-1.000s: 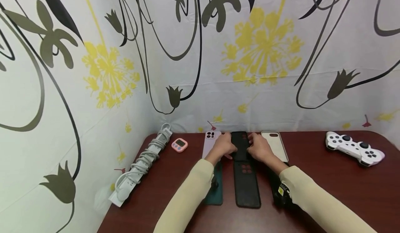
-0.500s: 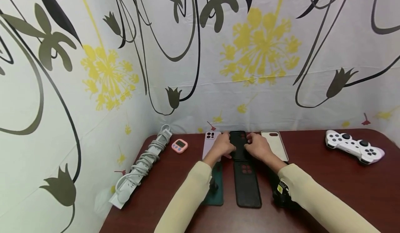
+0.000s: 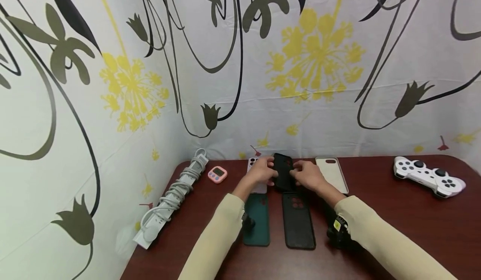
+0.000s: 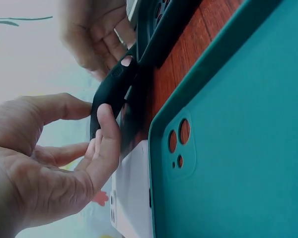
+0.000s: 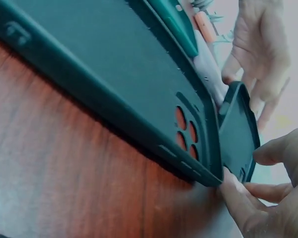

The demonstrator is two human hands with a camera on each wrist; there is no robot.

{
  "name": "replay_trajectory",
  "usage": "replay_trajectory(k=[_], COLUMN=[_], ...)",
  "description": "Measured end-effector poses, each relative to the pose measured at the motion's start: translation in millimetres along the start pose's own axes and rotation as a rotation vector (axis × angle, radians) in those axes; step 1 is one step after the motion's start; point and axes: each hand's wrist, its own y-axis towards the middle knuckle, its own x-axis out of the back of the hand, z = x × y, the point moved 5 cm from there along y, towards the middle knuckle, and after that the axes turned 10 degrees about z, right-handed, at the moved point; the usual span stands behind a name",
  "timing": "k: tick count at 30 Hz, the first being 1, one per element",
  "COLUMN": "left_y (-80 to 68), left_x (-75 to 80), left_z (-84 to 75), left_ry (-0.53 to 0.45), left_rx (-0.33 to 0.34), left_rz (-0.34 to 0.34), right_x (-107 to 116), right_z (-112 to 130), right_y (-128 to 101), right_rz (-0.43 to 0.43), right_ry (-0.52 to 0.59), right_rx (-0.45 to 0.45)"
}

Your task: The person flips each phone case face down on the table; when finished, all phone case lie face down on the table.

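A black phone case (image 3: 282, 172) is tilted up off the table at the back, one hand at each long side. My left hand (image 3: 262, 171) pinches its left edge between thumb and fingers, as the left wrist view shows with the case (image 4: 109, 94) side-on. At the opposite edge my right hand (image 3: 310, 175) grips it with thumb and fingertips (image 5: 265, 153). Just in front lies a second black phone case (image 3: 298, 223), its camera holes towards the back. Left of that is a teal phone case (image 3: 257, 230). A lilac phone-shaped piece (image 3: 259, 188) is partly hidden behind my left hand.
A white phone case (image 3: 332, 173) lies right of my right hand. Further right is a white game controller (image 3: 427, 177). On the left are a pink timer (image 3: 217, 174) and a power strip (image 3: 173, 196) wrapped in its cord. A patterned cloth (image 3: 263, 104) hangs behind the table.
The rear black phone case, flat on the table before, is now tilted up and shifted slightly left. My left hand has moved left with its edge, and more of the teal case shows.
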Motion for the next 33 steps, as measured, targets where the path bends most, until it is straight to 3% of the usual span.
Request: replay_trajectory(k=[5, 9, 17, 26, 33], left_y=[-6.4, -10.3, -14.8, -11.2, -7.7], left_x=[8.6, 12.2, 16.2, 13.7, 5.5], left_z=[4.9, 7.8, 5.6, 0.1, -2.6], left_ry=[-0.101, -0.128, -0.136, -0.110, -0.148], left_rx=[-0.034, -0.050, -0.084, -0.081, -0.069], left_rz=[0.043, 0.049, 0.051, 0.042, 0.077], right_x=[-2.4, -6.8, -16.5, -14.6, -10.7], right_z=[1.0, 3.3, 7.3, 8.8, 6.3], right_y=[-0.8, -1.2, 2.9, 1.4, 0.0], right_rz=[0.018, 0.021, 0.025, 0.038, 0.121], right_ry=[0.140, 0.174, 0.183, 0.298, 0.369], right_rx=[-0.012, -0.016, -0.037, -0.046, -0.047])
